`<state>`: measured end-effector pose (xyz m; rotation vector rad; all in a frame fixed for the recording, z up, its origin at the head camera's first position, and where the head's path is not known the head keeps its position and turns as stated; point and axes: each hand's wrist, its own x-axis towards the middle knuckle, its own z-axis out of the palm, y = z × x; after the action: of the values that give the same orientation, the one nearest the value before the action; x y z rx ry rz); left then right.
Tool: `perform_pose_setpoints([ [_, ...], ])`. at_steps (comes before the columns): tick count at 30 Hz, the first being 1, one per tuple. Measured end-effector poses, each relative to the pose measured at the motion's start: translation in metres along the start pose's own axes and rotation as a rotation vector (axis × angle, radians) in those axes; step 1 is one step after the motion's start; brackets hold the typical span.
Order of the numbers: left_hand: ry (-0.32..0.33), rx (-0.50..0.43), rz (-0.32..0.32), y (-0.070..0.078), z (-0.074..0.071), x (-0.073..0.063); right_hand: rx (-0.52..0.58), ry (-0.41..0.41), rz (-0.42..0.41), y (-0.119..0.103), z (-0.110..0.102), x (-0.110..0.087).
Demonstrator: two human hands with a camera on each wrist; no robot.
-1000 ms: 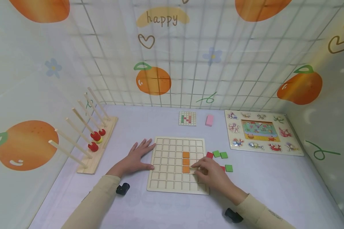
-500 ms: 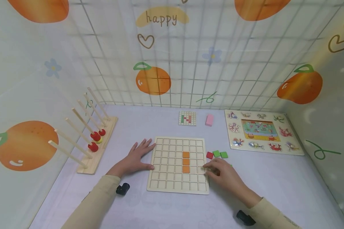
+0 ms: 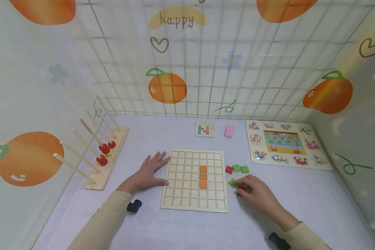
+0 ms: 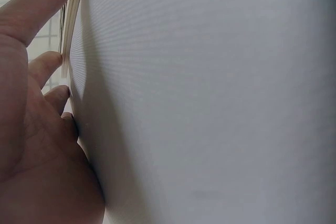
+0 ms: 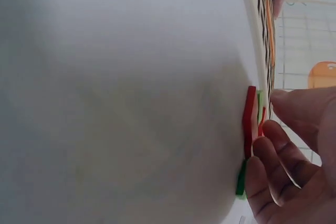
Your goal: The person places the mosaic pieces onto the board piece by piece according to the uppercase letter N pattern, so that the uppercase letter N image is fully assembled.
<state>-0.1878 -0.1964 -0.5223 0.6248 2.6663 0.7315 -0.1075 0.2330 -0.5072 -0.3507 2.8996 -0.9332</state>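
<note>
In the head view, my left hand [image 3: 147, 175] lies with fingers spread, index fingertip and thumb tip at the left edge of a wooden grid board [image 3: 182, 192]. A column of orange square tiles [image 3: 203, 177] sits in the board's cells. To the right of the board, my right hand [image 3: 259, 192] bends over loose tiles, its fingertips at a red tile [image 3: 240, 188] partly hidden under them, beside a green tile [image 3: 232, 183]. In the right wrist view, the thumb [image 5: 296, 103] stands apart from the fingers, with red tiles [image 5: 249, 121] and a dark green tile [image 5: 241, 179] by the fingertips.
Above the right hand lie a red tile [image 3: 229, 169] and two green tiles [image 3: 236, 168]. Behind the board are a small pattern card [image 3: 204, 129] and a pink block [image 3: 228, 131]. A sea-animal puzzle [image 3: 284, 159] lies right; a peg stand [image 3: 120, 139] with beads stands left.
My right hand has moved right, from over the board beside the orange tiles to the loose tiles. A green tile beside the board now shows. My left hand has stayed in place.
</note>
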Motion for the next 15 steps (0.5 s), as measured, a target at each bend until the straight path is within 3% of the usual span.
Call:
perform_pose_setpoints([
  [15, 0.0, -0.001, 0.006, -0.0033, 0.002, 0.0008, -0.026, -0.012, -0.031, 0.007, -0.0006, -0.0069],
])
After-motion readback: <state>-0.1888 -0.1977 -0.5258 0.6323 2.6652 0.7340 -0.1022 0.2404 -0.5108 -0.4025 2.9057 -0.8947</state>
